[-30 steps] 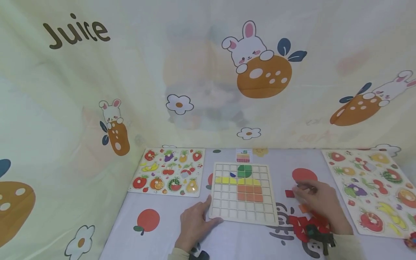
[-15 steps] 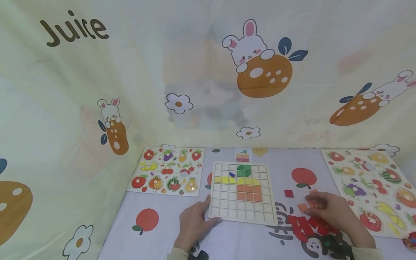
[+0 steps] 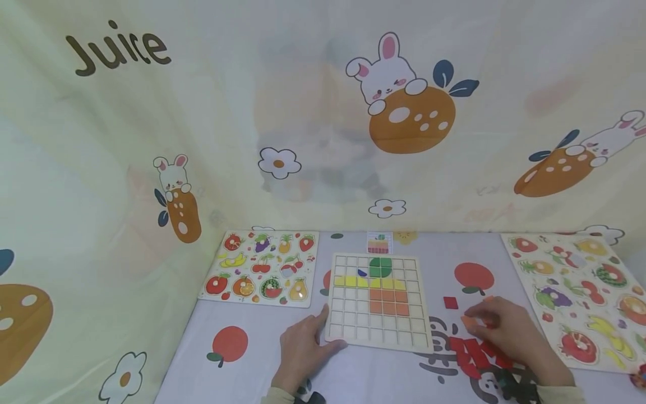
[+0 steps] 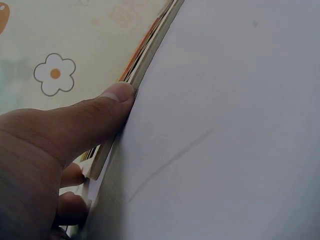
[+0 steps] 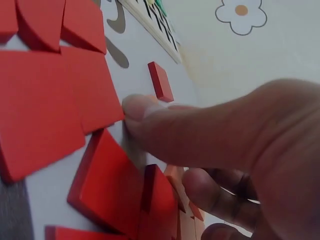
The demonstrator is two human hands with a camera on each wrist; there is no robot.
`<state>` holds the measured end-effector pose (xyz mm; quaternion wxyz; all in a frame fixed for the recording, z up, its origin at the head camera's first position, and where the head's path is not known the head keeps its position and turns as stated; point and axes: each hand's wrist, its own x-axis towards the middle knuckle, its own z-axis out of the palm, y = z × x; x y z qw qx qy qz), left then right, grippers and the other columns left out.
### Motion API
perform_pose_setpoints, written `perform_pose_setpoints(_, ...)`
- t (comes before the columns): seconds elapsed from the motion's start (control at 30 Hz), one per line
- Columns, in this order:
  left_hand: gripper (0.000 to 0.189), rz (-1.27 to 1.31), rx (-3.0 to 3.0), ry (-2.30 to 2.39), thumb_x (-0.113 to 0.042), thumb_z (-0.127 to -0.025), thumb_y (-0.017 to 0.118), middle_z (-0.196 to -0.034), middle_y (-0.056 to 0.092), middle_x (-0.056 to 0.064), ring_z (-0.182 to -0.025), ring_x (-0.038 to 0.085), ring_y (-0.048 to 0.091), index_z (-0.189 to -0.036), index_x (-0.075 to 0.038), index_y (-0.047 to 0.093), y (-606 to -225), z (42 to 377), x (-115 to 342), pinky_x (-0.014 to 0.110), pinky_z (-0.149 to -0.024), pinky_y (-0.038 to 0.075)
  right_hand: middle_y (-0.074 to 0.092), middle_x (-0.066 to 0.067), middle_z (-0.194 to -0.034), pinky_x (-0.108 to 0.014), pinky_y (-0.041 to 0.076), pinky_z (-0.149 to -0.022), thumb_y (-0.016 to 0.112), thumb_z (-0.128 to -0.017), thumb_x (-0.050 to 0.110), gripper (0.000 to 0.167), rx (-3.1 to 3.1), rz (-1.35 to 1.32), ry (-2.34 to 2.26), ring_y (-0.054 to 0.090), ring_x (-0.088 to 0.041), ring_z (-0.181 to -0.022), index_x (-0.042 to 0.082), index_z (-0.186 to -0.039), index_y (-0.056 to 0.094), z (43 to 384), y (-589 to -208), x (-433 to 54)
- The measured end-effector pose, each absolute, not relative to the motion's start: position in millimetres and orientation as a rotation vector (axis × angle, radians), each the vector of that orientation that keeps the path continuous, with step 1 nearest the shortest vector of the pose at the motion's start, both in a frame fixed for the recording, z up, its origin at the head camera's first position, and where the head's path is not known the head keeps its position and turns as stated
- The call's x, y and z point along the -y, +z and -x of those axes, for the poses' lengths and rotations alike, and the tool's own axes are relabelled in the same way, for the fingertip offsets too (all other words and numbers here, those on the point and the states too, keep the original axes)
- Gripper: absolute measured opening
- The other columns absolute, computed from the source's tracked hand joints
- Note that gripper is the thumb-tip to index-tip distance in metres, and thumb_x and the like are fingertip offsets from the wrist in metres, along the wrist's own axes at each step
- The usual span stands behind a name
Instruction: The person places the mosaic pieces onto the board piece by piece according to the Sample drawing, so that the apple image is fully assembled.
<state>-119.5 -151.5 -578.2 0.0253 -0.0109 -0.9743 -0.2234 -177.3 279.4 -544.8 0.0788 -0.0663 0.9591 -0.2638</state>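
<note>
My left hand [image 3: 305, 349] grips the near-left corner of a wooden grid board [image 3: 348, 331], its thumb along the near edge and fingers at the left side. In the left wrist view the thumb [image 4: 95, 115] presses the board's edge. Green, yellow, orange and blue pieces fill some cells of the board. To the right, my right hand [image 3: 510, 331] pinches an orange square tile [image 3: 469, 321] between thumb and fingers. In the right wrist view the tile is mostly hidden behind the thumb [image 5: 175, 127]. Loose red tiles [image 5: 37, 100] lie close beside this hand.
A single dark red square [image 3: 451, 303] lies right of the board. Behind the board stands a small pattern card [image 3: 379, 243]. Fruit puzzle boards lie at the left [image 3: 282, 269] and right [image 3: 570, 300]. A printed cloth wall [image 3: 313, 185] rises at the back.
My right hand has left the dark red square, moved right and nearer, then come slightly left onto the orange tile. The left hand keeps its place at the board's corner.
</note>
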Motion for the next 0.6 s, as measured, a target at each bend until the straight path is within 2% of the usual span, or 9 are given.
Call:
perform_pose_setpoints(0.1,0.087,0.034,3.013,-0.679,-0.069,-0.078,0.083,-0.065,0.041,-0.014,-0.057,0.004,0.033,-0.151,-0.027,0.061,-578,119,152,0.024,-0.059,0.026,0.074,-0.009,-0.107,-0.054,0.060,-0.084,0.095,-0.077,0.035,0.043,-2.886,0.165,-0.778,0.066,-0.021,-0.088,0.012,-0.109,0.078,178,-546,-279)
perform_pose_setpoints(0.23,0.088,0.039,3.009,-0.667,-0.070,-0.078,0.083,-0.065,0.041,-0.014,-0.057,0.004,0.033,-0.151,-0.027,0.061,-579,118,152,0.024,-0.059,0.026,0.073,-0.001,-0.090,-0.039,0.056,-0.072,0.093,-0.080,0.037,0.041,-2.898,0.115,-0.788,0.061,-0.017,-0.076,0.011,-0.104,0.073,178,-547,-279)
perform_pose_setpoints(0.33,0.088,0.044,3.007,-0.672,-0.070,-0.078,0.082,-0.065,0.040,-0.014,-0.056,0.004,0.032,-0.151,-0.027,0.061,-580,118,153,0.024,-0.058,0.025,0.071,0.002,-0.085,-0.031,0.050,-0.067,0.091,-0.085,0.035,0.040,-2.921,0.131,-0.822,0.061,-0.015,-0.073,0.011,-0.109,0.069,176,-546,-278)
perform_pose_setpoints(0.47,0.088,0.053,3.002,-0.675,-0.071,-0.078,0.082,-0.064,0.041,-0.014,-0.056,0.004,0.032,-0.151,-0.027,0.061,-581,119,152,0.024,-0.058,0.025,0.068,0.000,-0.085,-0.026,0.047,-0.063,0.083,-0.092,0.037,0.045,-2.957,0.167,-0.911,0.059,-0.014,-0.071,0.013,-0.124,0.063,174,-542,-275)
perform_pose_setpoints(0.6,0.088,0.048,3.002,-0.675,-0.070,-0.078,0.083,-0.064,0.041,-0.014,-0.056,0.004,0.032,-0.151,-0.027,0.061,-580,120,152,0.024,-0.058,0.025,0.065,-0.002,-0.081,-0.025,0.046,-0.057,0.076,-0.098,0.043,0.038,-2.981,0.155,-1.059,0.058,-0.011,-0.064,0.016,-0.123,0.065,175,-539,-264)
